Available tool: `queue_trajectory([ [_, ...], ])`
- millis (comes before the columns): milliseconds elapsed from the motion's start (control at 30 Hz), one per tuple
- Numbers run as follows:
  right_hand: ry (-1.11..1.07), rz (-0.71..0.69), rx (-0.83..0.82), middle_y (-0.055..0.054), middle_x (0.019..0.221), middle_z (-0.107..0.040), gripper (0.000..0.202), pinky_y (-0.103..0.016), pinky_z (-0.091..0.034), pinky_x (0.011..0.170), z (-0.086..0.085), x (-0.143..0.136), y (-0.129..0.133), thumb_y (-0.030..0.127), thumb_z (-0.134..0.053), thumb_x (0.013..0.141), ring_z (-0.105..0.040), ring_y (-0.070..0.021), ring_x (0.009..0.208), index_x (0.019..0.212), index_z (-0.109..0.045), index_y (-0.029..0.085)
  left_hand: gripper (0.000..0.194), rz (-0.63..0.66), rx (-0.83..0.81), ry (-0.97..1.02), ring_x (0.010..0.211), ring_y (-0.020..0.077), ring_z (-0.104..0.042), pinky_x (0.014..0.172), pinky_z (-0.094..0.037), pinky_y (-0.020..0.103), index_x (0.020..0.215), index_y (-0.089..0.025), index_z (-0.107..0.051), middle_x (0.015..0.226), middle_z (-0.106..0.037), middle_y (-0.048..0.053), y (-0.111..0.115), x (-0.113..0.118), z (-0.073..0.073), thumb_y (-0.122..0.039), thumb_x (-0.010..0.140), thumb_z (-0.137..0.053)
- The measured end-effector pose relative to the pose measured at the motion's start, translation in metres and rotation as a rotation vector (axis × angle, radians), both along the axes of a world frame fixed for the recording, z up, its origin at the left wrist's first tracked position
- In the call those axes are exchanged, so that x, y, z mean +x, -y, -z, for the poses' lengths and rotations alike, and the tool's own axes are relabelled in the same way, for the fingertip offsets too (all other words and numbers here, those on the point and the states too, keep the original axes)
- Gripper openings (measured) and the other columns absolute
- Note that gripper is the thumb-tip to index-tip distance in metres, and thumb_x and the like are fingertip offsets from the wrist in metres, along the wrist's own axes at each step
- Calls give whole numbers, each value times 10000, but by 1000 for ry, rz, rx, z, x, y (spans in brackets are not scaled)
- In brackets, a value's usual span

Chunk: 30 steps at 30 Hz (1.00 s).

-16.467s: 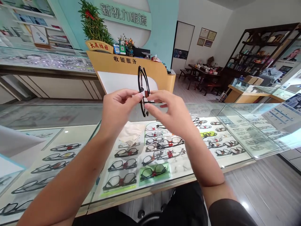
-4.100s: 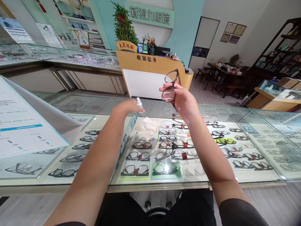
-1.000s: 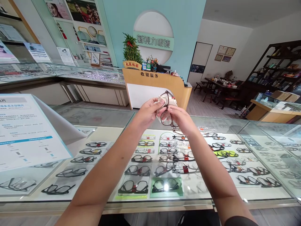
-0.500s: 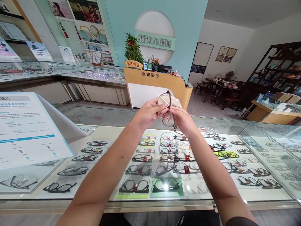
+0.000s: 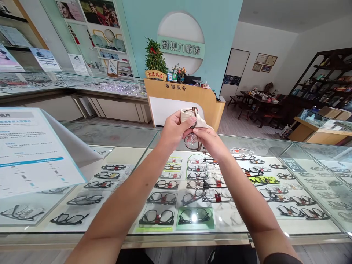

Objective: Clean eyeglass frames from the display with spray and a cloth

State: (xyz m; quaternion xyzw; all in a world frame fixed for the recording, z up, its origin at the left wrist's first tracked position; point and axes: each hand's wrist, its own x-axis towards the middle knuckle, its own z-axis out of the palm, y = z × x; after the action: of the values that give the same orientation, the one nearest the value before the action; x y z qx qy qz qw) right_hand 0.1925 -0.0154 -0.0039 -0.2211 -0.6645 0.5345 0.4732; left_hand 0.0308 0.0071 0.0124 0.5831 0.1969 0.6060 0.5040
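Observation:
Both arms reach out over the glass display case (image 5: 115, 154). My left hand (image 5: 176, 128) pinches a cream cloth (image 5: 202, 122) folded around the upper lens of a pair of glasses (image 5: 192, 142), its thumb pressing on that lens. My right hand (image 5: 208, 139) closes its fingers on the frame near the bridge, below the cloth. The glasses are held upright on end, with the lower lens uncovered beneath the hands. Part of the cloth hangs over towards my right hand.
Rows of glasses (image 5: 161, 198) lie inside the case below my arms. A printed sign (image 5: 35, 154) stands on the left of the glass. Beyond are a wooden counter (image 5: 192, 93) with a plant (image 5: 155, 58) and a dark table (image 5: 255, 99).
The glasses have shifted slightly left and turned. My left thumb now lies higher across the upper lens, and the cloth has moved with it.

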Motion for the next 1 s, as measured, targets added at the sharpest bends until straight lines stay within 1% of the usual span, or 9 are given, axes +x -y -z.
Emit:
queue_trajectory([
  [100, 14, 10, 38, -48, 1023, -817, 317, -310, -517, 900, 3, -1, -2, 435, -659, 1034, -680, -199, 935, 1025, -883, 210, 480, -44, -3, 17, 393, 64, -334, 391, -277, 228, 873, -207, -662, 497, -463, -91, 2, 3, 1, -583, 789, -949],
  [167, 34, 25, 64, -43, 1013, -812, 328, -307, -503, 902, 3, -1, -1, 429, -644, 1042, -662, -191, 915, 1017, -886, 209, 494, -39, 8, 31, 370, 69, -326, 386, -290, 235, 843, -213, -642, 472, -445, -93, 4, 3, -1, -627, 827, -910],
  [300, 32, 48, 47, -44, 967, -813, 356, -300, -502, 895, -3, 1, 2, 445, -636, 1029, -662, -192, 893, 976, -884, 195, 502, 90, 19, 4, 406, 94, -428, 466, -431, 264, 807, -202, -634, 521, -521, -55, 3, -5, -5, -654, 908, -828],
  [400, -14, 37, -5, -48, 914, -809, 362, -300, -524, 858, -8, 4, 5, 453, -644, 1013, -684, -201, 881, 914, -873, 191, 453, 203, 3, -42, 529, 121, -555, 574, -508, 282, 919, -169, -705, 672, -651, 0, -2, -17, -9, -592, 898, -864],
  [533, -64, 44, -45, -59, 879, -804, 355, -298, -534, 823, -12, 7, 8, 453, -654, 994, -694, -207, 876, 882, -863, 188, 471, 259, 23, -89, 634, 134, -634, 652, -535, 277, 1110, -144, -741, 813, -722, 24, -6, -26, -11, -488, 851, -932],
  [667, -75, 72, -70, -76, 873, -802, 348, -315, -546, 810, -15, 6, 9, 471, -671, 958, -684, -220, 875, 855, -852, 192, 547, 246, 60, -122, 671, 121, -621, 681, -526, 258, 1242, -147, -714, 852, -730, 14, -6, -23, -9, -395, 822, -962],
  [833, -52, 58, -46, -85, 924, -825, 376, -350, -572, 866, -13, 5, 8, 527, -692, 956, -710, -241, 903, 872, -856, 198, 567, 252, 85, -142, 593, 119, -550, 649, -506, 257, 1322, -179, -631, 673, -628, -52, -5, -17, -4, -432, 892, -902],
  [933, -33, 15, -26, -83, 941, -834, 397, -365, -582, 921, -12, 5, 6, 558, -709, 960, -723, -241, 913, 892, -860, 197, 539, 262, 93, -165, 560, 118, -534, 629, -506, 261, 1314, -204, -610, 648, -612, -65, -3, -17, -4, -447, 916, -880],
  [1000, -27, -15, -17, -81, 933, -831, 408, -367, -580, 956, -12, 5, 6, 576, -725, 959, -729, -242, 942, 910, -866, 196, 516, 257, 104, -175, 516, 107, -513, 589, -497, 256, 1252, -205, -609, 626, -605, -74, -1, -17, -5, -457, 903, -894],
])
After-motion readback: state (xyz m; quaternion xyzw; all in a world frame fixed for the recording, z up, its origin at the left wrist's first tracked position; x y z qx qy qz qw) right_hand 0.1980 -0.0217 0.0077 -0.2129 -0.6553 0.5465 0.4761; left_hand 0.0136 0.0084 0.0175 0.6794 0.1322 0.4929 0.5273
